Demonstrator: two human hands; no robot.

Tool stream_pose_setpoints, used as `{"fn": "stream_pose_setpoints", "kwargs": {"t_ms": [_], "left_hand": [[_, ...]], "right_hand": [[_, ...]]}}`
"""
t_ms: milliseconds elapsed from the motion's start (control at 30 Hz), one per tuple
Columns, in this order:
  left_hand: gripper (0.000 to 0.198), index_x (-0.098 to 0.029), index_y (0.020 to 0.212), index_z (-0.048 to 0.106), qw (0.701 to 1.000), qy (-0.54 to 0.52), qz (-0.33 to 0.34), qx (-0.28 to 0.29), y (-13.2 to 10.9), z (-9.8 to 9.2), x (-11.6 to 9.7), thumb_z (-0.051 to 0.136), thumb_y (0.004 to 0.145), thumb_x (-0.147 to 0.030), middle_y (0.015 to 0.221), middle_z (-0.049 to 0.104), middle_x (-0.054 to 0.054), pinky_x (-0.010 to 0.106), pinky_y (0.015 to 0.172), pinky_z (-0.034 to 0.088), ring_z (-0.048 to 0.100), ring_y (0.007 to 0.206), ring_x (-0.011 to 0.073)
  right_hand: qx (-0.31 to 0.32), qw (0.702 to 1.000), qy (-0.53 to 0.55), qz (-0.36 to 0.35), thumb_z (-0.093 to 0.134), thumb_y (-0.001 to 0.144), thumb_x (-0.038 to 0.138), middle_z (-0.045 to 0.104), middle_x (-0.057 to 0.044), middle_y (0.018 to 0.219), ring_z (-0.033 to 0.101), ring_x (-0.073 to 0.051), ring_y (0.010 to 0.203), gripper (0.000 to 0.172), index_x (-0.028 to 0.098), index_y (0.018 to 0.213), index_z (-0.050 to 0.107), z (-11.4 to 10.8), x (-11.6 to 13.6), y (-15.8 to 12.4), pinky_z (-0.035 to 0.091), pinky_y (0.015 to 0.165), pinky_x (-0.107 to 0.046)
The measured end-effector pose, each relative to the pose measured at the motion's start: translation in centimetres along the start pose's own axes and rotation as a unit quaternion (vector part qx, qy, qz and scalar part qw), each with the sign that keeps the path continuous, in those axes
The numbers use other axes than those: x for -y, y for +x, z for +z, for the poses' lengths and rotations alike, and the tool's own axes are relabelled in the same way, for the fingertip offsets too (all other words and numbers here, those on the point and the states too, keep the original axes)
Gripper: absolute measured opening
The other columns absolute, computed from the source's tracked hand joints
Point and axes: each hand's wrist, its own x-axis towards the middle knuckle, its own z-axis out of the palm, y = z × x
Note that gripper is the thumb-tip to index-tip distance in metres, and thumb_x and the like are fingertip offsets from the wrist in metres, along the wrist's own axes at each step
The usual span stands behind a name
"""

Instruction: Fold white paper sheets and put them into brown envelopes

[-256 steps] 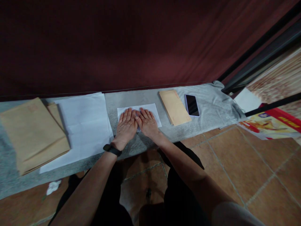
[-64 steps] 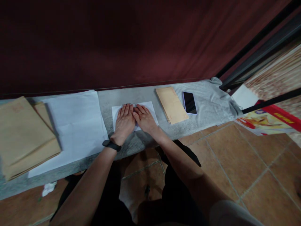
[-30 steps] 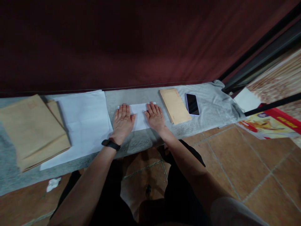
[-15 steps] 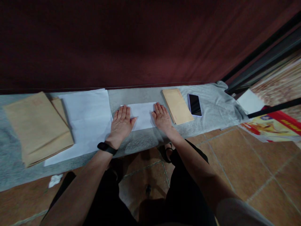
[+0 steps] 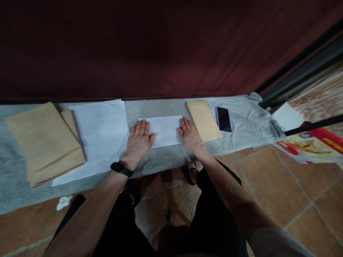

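A folded white sheet of paper lies on a grey cloth-covered ledge. My left hand, with a black band on its wrist, lies flat and open on the sheet's left end. At the right end my right hand rests flat with its fingers stretched out. Neither hand holds anything. The middle of the sheet shows between the two hands.
A stack of white sheets lies left of my hands, and large brown envelopes lie beyond it. To the right are smaller brown envelopes and a dark phone. A dark red curtain hangs behind. The floor is tiled, with a crumpled paper scrap.
Both hands lay together on the middle of the sheet; they have slid apart to its two ends. The sheet now looks narrower from front to back than at first.
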Motion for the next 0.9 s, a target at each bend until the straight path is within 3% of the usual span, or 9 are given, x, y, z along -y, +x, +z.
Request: {"fn": "stream_pose_setpoints", "kwargs": {"t_ms": [367, 533, 667, 900], "left_hand": [[0.067, -0.005, 0.158, 0.030, 1.000, -0.012, -0.006, 0.013, 0.1, -0.3, 0.2, 0.030, 0.102, -0.042, 0.166, 0.029, 0.020, 0.053, 0.126, 0.020, 0.023, 0.156, 0.0318], [0.066, -0.001, 0.156, 0.033, 0.999, -0.019, -0.022, 0.018, 0.2, -0.8, -0.1, 0.024, 0.102, -0.039, 0.165, 0.030, 0.021, 0.052, 0.127, 0.018, 0.022, 0.156, 0.0316], [0.066, 0.001, 0.155, 0.033, 0.999, -0.035, -0.002, 0.003, 0.3, -1.1, -1.2, 0.023, 0.103, -0.038, 0.164, 0.031, 0.022, 0.051, 0.128, 0.017, 0.022, 0.156, 0.0305], [0.062, -0.005, 0.156, 0.035, 0.996, -0.059, 0.073, 0.013, 0.1, -0.2, -4.0, 0.026, 0.102, -0.033, 0.164, 0.035, 0.018, 0.050, 0.128, 0.021, 0.023, 0.156, 0.0270]], "right_hand": [[-0.006, 1.000, 0.016, -0.007, 0.032, 0.107, 0.037, 0.032, -0.016, 0.165, 0.032, -0.030, 0.152, 0.059, 0.007, 0.158, 0.035, 0.1, 0.0, 0.0, 0.027, 0.125, -0.051], [-0.008, 1.000, 0.023, 0.004, 0.033, 0.106, 0.032, 0.034, -0.016, 0.164, 0.031, -0.029, 0.153, 0.057, 0.005, 0.156, 0.037, -0.4, 0.1, 0.1, 0.027, 0.125, -0.049], [-0.011, 0.998, 0.054, -0.005, 0.033, 0.106, 0.031, 0.034, -0.015, 0.164, 0.029, -0.025, 0.154, 0.055, 0.006, 0.156, 0.038, -1.0, 1.0, 0.5, 0.027, 0.127, -0.046], [0.015, 0.988, 0.115, -0.098, 0.031, 0.108, 0.034, 0.035, -0.009, 0.165, 0.028, -0.020, 0.154, 0.053, 0.014, 0.156, 0.040, -1.3, 4.1, -0.2, 0.026, 0.128, -0.043]]}}
